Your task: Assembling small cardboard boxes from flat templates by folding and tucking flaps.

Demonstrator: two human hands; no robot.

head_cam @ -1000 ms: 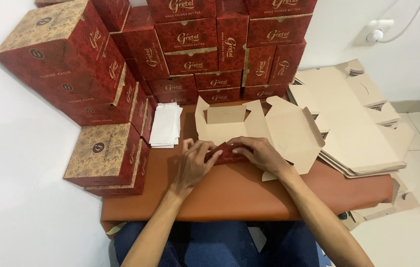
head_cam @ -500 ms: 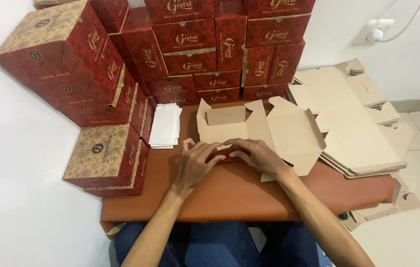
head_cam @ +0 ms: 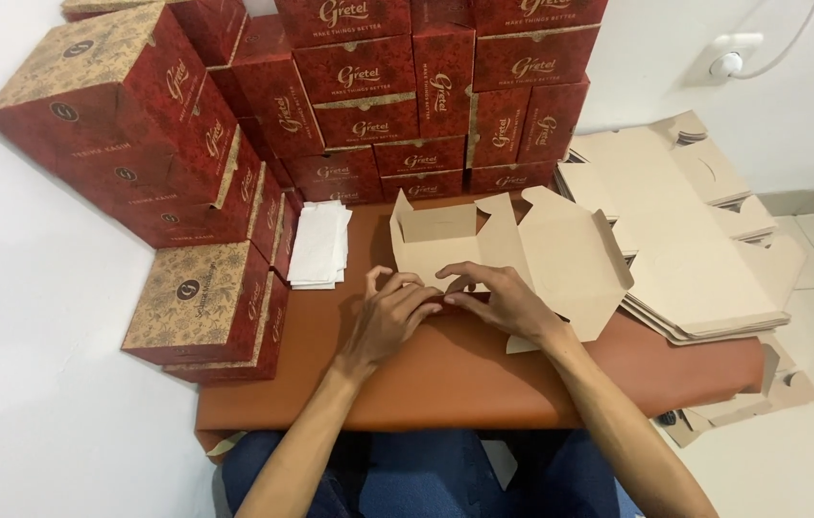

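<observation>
While under both hands [head_cam: 450,307], unfolded cardboard box [head_cam: 512,245].

Bright, even indoor light; soft shadows; sharp focus; slight wide-angle bending at edges.

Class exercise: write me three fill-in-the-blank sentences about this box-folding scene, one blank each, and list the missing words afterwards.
1. Both hands, left hand and right hand, press on a flat, unfolded ____ box blank.
2. The finished boxes stacked against the wall are dark ____ with gold print.
3. The stack of white papers lies to the ____ of the blank.

Missing words: cardboard; red; left
</observation>
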